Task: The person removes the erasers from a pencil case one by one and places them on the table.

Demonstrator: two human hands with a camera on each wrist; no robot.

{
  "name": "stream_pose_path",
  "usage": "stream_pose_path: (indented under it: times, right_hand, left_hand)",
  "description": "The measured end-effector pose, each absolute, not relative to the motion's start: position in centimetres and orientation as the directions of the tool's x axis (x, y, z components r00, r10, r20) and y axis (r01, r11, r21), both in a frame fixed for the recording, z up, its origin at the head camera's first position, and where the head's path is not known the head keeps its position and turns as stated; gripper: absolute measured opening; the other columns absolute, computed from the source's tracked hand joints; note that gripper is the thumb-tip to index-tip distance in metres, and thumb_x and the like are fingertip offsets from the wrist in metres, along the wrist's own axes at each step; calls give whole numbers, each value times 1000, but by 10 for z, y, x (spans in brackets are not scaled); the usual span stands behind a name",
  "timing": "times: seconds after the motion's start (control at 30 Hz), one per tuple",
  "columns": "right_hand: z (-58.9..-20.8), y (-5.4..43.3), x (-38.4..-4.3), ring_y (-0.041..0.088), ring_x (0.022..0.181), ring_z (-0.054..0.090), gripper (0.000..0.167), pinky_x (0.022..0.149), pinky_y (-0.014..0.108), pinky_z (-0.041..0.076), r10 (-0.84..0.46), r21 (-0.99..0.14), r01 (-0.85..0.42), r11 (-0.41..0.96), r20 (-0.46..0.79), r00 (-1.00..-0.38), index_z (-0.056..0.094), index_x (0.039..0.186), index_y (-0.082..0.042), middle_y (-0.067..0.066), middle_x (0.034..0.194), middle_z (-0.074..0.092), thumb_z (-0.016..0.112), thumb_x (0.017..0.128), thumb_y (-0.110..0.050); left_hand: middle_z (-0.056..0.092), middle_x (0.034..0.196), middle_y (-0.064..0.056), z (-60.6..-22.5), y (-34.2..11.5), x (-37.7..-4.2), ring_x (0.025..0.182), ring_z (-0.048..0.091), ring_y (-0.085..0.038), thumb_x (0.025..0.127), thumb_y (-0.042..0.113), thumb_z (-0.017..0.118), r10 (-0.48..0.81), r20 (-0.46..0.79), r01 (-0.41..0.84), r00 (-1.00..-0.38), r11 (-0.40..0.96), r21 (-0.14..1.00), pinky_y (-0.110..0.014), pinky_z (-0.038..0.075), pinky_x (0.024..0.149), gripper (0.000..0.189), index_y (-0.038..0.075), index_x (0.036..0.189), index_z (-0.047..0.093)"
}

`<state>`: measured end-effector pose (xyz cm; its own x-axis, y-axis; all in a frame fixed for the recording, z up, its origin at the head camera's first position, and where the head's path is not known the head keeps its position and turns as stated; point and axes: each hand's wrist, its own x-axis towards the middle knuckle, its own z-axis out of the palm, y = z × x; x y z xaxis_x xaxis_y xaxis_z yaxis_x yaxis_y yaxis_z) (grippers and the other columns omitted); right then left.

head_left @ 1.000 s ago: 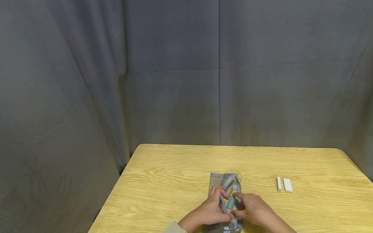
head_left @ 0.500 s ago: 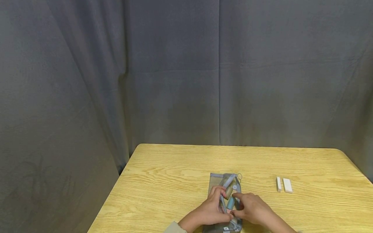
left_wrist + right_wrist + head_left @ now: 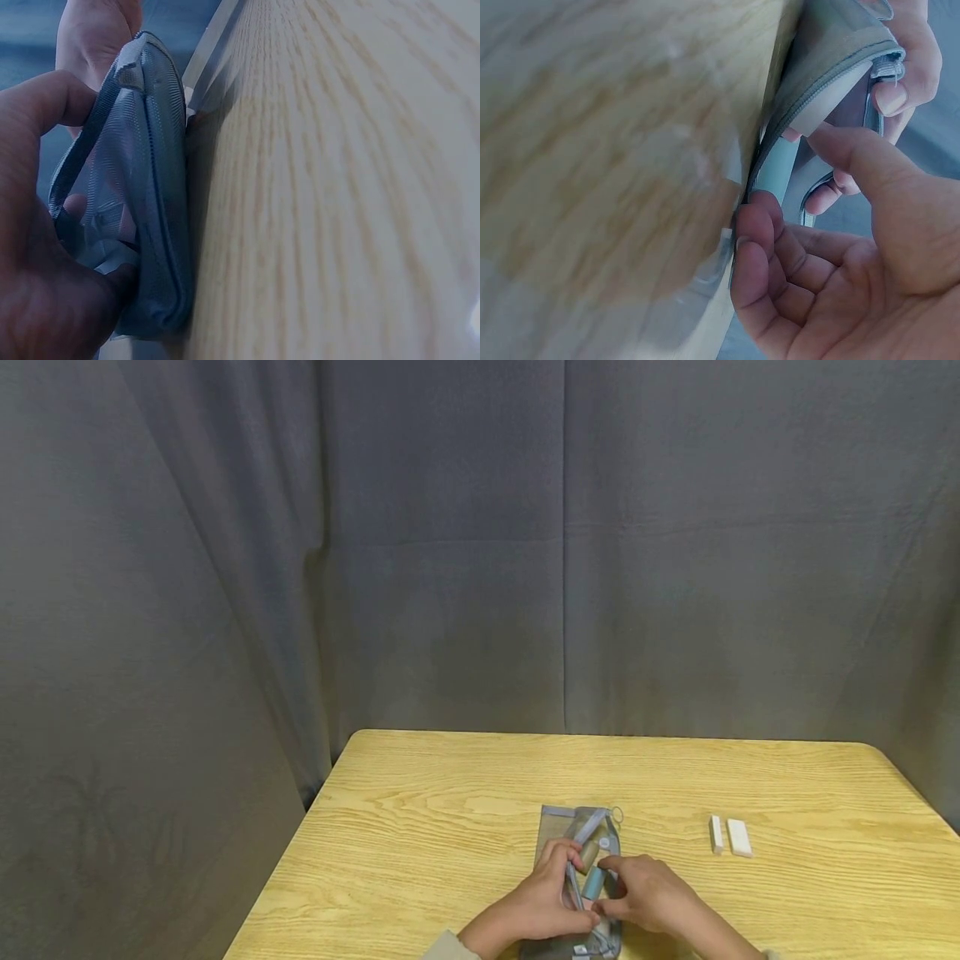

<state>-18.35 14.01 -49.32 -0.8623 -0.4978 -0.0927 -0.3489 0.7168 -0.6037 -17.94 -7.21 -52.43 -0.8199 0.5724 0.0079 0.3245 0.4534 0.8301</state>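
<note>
A grey see-through zip pouch [image 3: 553,835] lies on the table with its zip undone. My left hand [image 3: 538,903] grips the pouch's zipped edge, thumb toward me and fingers on the far side, spreading the mouth. In the mouth lie a tan, rounded piece [image 3: 588,857] and a teal block [image 3: 593,883] with something pink at its near end. My right hand [image 3: 654,893] reaches in from the right, thumb and fingertips at opposite ends of the teal block. In the right wrist view the teal block [image 3: 776,169] shows between thumb and fingers, beside the zip edge.
Two small white blocks [image 3: 739,838] sit side by side on the wooden table [image 3: 435,827], right of the pouch. A metal ring [image 3: 617,814] hangs at the pouch's far corner. Grey curtains [image 3: 450,568] stand behind the table and along its left side.
</note>
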Motion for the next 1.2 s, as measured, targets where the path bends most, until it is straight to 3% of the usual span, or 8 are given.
stream_pose_path:
  times: [0.37, 0.87, 1.2]
  right_hand:
    - [-494, 140, -184, 9, 60, 50, 51, 53, 24, 42, -512, -588, -382, 713, -65, -857, 66, 119, 3, -6, 72, 58, 82, 83, -28]
    - [-496, 142, -186, 6, 58, 48, 55, 53, 24, 41, -537, -602, -412, 685, -35, -843, 67, 117, 3, -8, 68, 58, 84, 81, -34]
    - [-493, 140, -186, 4, 54, 45, 45, 49, 22, 36, -537, -602, -425, 676, -7, -844, 70, 108, 0, -10, 64, 56, 83, 81, -34]
  left_hand:
    - [29, 146, 1, -524, -71, -178, 130, 32, -12, 80, 29, 77, 565, 11, 325, -825, 457, 828, -27, 39, 102, 56, 18, 117, 37]
    - [29, 144, 5, -524, -70, -178, 130, 32, -12, 79, 30, 75, 561, -1, 318, -828, 471, 823, -28, 39, 102, 54, 20, 117, 37]
    - [30, 145, 3, -522, -71, -178, 132, 31, -12, 80, 31, 75, 563, 3, 330, -827, 479, 813, -29, 38, 103, 54, 20, 116, 36]
